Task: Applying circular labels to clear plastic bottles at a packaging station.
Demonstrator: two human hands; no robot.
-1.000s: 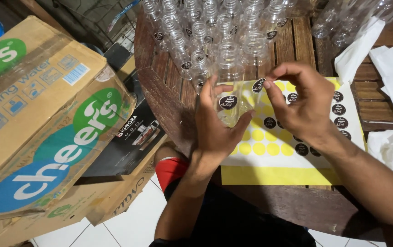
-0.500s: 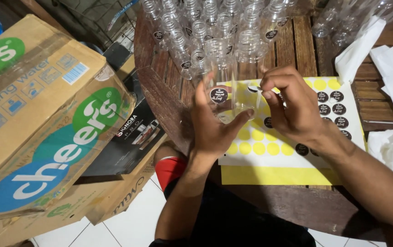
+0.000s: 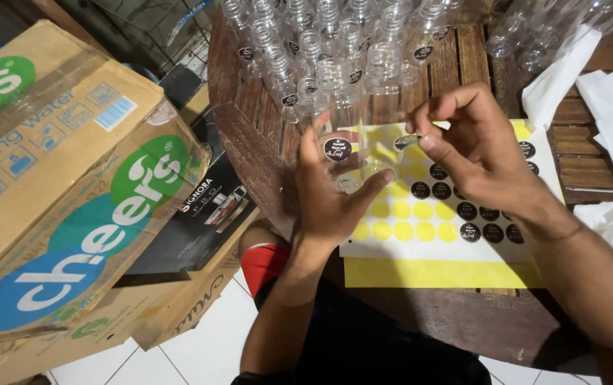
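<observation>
Clear bottle: your left hand (image 3: 331,196) is wrapped around a small clear bottle (image 3: 342,139), thumb under its base, fingers behind it; one round black sticker already faces you on its side.
Right hand: your right hand (image 3: 481,153) pinches one black sticker (image 3: 406,141) between thumb and forefinger, just right of the bottle, not touching it.
Sheet: a yellow sheet (image 3: 406,232) lies directly under both hands on the table (image 3: 264,153); roughly a dozen black stickers show on it, some hidden by your hand.
Beyond: bottles (image 3: 321,43) crowd the far table, too many to count.
Left: two boxes (image 3: 71,192) stacked beside the table.
</observation>
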